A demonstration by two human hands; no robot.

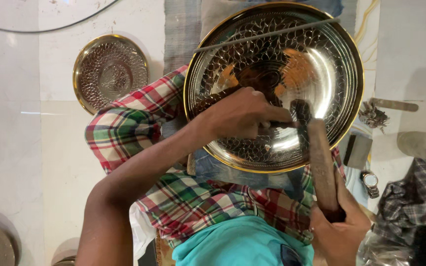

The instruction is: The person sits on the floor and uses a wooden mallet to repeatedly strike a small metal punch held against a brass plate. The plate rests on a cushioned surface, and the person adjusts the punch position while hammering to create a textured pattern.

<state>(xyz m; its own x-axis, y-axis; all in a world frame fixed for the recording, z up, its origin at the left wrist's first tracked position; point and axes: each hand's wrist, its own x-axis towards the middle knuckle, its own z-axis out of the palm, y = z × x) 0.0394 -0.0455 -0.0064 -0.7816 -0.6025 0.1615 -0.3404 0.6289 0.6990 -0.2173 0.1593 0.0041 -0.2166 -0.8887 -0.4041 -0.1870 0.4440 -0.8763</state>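
A large shiny brass plate with a hammered leaf pattern and gold rim rests on my lap. My left hand is closed on a thin metal punch whose tip touches the plate's middle. My right hand grips the wooden handle of a hammer; its dark head sits just at the punch's end. A thin metal rod lies across the plate's far side.
A smaller patterned brass plate lies on the white floor at left. A wristwatch, a small dark block and a wire brush sit at right. Checked cloth covers my legs.
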